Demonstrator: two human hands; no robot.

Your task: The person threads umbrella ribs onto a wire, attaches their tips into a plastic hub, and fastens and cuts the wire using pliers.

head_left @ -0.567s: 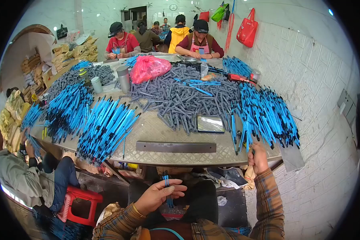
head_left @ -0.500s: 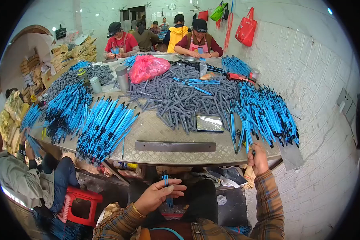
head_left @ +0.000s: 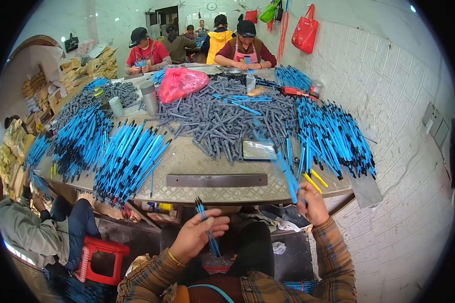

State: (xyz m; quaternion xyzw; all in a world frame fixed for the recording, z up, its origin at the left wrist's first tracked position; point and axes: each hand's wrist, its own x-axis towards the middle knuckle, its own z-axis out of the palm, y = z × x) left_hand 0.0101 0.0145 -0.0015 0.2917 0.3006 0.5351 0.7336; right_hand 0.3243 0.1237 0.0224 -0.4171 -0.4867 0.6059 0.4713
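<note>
My left hand (head_left: 199,236) is closed on a few thin blue rods with black ends (head_left: 208,226), held over my lap in front of the table edge. At the table's right front, my right hand (head_left: 312,204) grips a bunch of blue rods (head_left: 287,178), smeared by motion and pointing up toward the table's middle. A big pile of the same blue rods with black tips (head_left: 333,139) lies just beyond that hand. Beside it, yellow-handled pliers (head_left: 314,181) rest on the table (head_left: 207,194). Another fanned pile of blue rods (head_left: 129,164) lies to the left.
Grey plastic pieces (head_left: 222,118) heap the table's middle, with a pink bag (head_left: 182,85), a grey flask (head_left: 149,98) and a shallow rectangular tray (head_left: 258,150). A dark metal bar (head_left: 216,180) lies near the front edge. Co-workers sit opposite and at left, near a red stool (head_left: 102,257).
My right hand has moved left from the right-hand pile, now with blue rods in it, and the yellow pliers' handles show. The rods in my left hand have tilted.
</note>
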